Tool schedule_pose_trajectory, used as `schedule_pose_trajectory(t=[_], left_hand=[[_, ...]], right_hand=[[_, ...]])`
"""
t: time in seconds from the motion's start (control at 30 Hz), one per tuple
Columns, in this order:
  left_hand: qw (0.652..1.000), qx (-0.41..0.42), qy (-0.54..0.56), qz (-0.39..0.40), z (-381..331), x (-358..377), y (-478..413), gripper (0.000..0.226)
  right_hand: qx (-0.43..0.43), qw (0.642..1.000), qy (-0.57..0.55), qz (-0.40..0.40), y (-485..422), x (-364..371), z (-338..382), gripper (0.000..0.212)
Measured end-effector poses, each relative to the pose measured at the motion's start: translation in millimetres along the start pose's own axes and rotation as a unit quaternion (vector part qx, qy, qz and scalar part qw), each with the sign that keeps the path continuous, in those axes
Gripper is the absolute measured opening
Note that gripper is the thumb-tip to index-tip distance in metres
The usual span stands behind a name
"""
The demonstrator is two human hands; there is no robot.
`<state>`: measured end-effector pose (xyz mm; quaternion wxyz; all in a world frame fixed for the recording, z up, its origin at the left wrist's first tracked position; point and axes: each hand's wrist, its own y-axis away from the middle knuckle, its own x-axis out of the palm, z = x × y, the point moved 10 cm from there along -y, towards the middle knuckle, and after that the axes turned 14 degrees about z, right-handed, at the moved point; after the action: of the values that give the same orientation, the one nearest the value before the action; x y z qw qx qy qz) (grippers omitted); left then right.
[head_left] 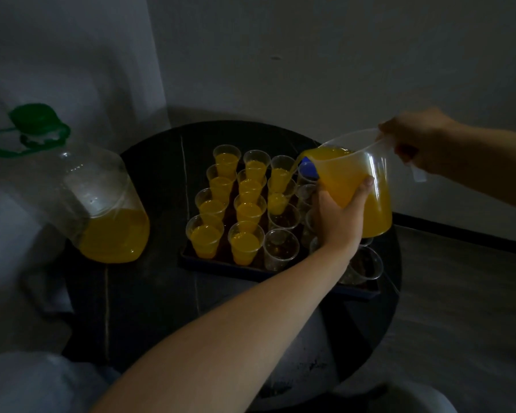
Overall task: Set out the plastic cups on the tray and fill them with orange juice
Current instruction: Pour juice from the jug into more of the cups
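A clear plastic jug [373, 180] half full of orange juice is tilted to the left above the dark tray [221, 265]. My right hand [414, 141] grips its handle at the upper right. My left hand [337, 210] cups the jug's body from below. A thin stream of juice runs from the spout into a cup [279, 195] in the third column. Several cups [245, 245] in the left columns hold juice. Several clear cups [280, 248] near the front and right stand without juice, some hidden behind my left arm.
A large clear bottle [102, 204] with a green cap and handle stands on the left of the round black table [149, 293], with juice in its lower part. A blue thing [308, 169] shows behind the spout. Walls close in behind.
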<state>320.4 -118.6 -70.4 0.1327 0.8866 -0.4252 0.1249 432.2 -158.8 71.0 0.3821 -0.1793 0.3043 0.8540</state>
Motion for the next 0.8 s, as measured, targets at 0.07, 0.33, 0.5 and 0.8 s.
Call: schedule_pose_trajectory(t=[0.07, 0.33, 0.5, 0.8], left_hand=[[1.0, -0.002, 0.001, -0.002, 1.9, 0.0, -0.9, 0.094], [1.0, -0.01, 0.004, -0.004, 0.1, 0.5, 0.3, 0.102], [1.0, -0.004, 0.018, 0.005, 1.4, 1.3, -0.8, 0.103], [1.0, -0.003, 0.02, 0.009, 6.5, -2.8, -6.2, 0.088]], right_hand=[[0.0, 1.0, 0.015, 0.002, 0.8, -1.1, 0.5, 0.024], [-0.012, 1.0, 0.004, -0.006, 3.6, 1.3, 6.3, 0.017], [0.003, 0.999, 0.041, 0.002, 6.2, -0.3, 4.9, 0.027], [0.013, 0.999, 0.029, 0.002, 9.1, 3.0, 4.7, 0.027]])
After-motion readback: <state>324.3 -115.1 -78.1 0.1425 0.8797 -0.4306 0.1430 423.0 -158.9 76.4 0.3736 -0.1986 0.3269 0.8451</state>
